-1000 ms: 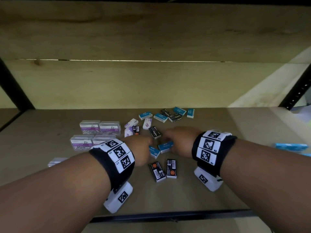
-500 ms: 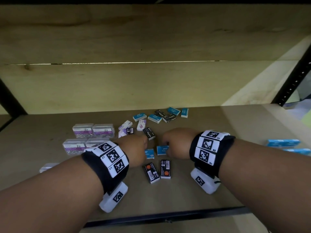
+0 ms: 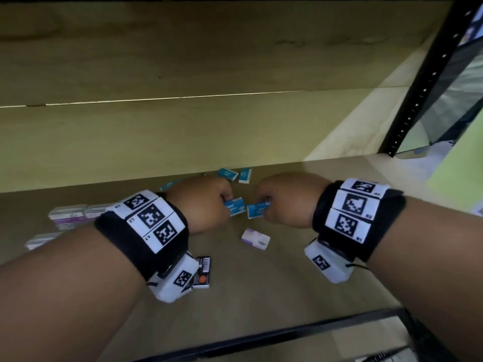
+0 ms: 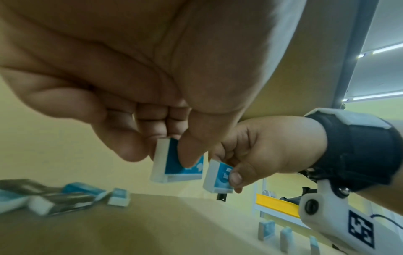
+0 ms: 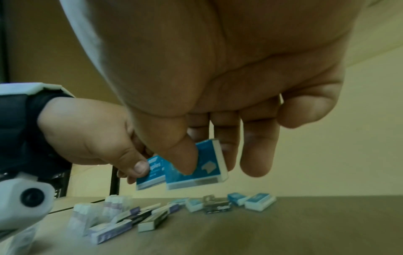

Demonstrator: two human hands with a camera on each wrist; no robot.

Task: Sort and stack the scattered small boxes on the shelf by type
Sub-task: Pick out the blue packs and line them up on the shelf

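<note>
My left hand [image 3: 225,203] pinches a small blue-and-white box [image 3: 235,206] between thumb and fingers, lifted off the wooden shelf [image 3: 261,288]. My right hand [image 3: 264,205] pinches a second blue box [image 3: 256,210] the same way, just to its right. The two boxes hang side by side and almost touch. The left wrist view shows the left box [image 4: 174,165] and the right one [image 4: 218,177] clear of the shelf. The right wrist view shows both as well, my own box [image 5: 207,170] nearer and the other box [image 5: 152,174] behind. More blue boxes [image 3: 228,174] lie near the back wall.
A purple-and-white box [image 3: 255,239] lies under the hands. A black box with an orange dot [image 3: 203,273] sits beside my left wrist. Clear boxes with purple labels [image 3: 69,214] stand at the left. Several blue boxes [image 4: 266,229] stand upright at the right. A black upright post [image 3: 423,82] bounds the shelf.
Both hands have risen from the shelf, each lifting a blue box that lay under it. The view has swung to the right.
</note>
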